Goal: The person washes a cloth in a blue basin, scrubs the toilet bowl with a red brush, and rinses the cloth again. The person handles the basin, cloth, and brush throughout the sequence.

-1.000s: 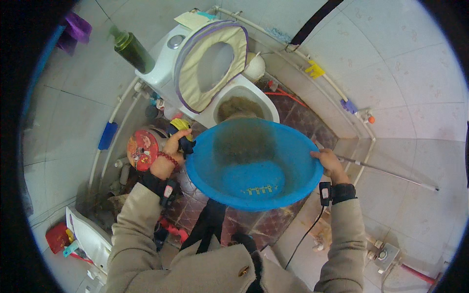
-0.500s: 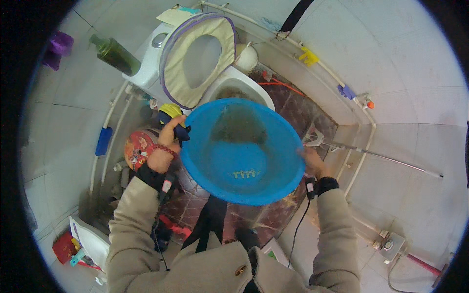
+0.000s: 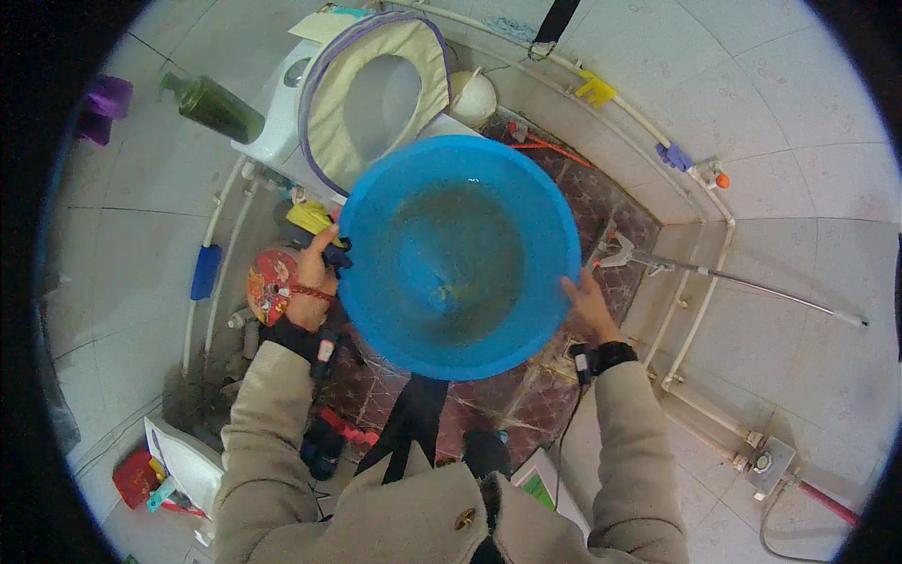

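A large round blue plastic basin [image 3: 376,310], held up in the middle of the view, has murky grey water [image 3: 470,254] spread over its bottom. My left hand [image 3: 313,282], with a red bead bracelet at the wrist, is closed on the basin's left rim. On the right rim my right hand [image 3: 589,305] is closed too, its fingers partly hidden. Behind the basin stands a white toilet with a cream padded seat cover [image 3: 322,108], purple-edged and raised; the basin hides the bowl. Beside my left fingers is a yellow and dark blue item [image 3: 308,218], its kind unclear.
A green pump bottle [image 3: 218,111] stands by the tank. Low at left is a red patterned round object [image 3: 272,285]. A long-handled tool [image 3: 733,277] leans at the right wall. White pipes [image 3: 700,310] run along the walls above the dark red tiled floor [image 3: 470,409].
The basin has moved a little away from me and tilts less toward the toilet. Its water, pooled at the far side before, now spreads over the middle. Both hands still grip the rim.
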A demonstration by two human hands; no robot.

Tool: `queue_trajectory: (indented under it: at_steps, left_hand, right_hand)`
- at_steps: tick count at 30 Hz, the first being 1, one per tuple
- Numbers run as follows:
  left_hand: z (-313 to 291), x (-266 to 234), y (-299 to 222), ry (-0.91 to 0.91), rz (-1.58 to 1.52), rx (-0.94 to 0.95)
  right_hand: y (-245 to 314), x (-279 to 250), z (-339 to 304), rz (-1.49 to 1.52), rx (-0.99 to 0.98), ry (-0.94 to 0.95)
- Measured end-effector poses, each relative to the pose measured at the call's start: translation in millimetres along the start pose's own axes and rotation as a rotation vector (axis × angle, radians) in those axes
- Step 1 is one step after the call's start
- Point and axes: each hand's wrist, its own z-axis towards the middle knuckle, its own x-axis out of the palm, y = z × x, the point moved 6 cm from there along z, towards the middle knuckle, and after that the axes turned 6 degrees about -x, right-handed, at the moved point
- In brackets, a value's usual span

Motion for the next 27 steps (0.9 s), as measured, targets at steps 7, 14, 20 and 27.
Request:
queue_trajectory:
  at_steps: [7,14,20,27]
  left_hand:
    - [10,6,48,0.05,-0.17,-0.046]
    - [7,24,76,0.108,-0.179,-0.254]
    - [39,16,92,0.039,-0.183,-0.361]
    - [90,-8,110,0.08,-0.202,-0.449]
  right_hand:
    - [72,-56,-25,-0.257,-0.075,-0.017]
    - [143,-62,-14,-0.444,-0.08,-0.001]
    - [185,-50,34,-0.492,0.026,-0.064]
    - [220,-22,93,-0.586,0.093,-0.117]
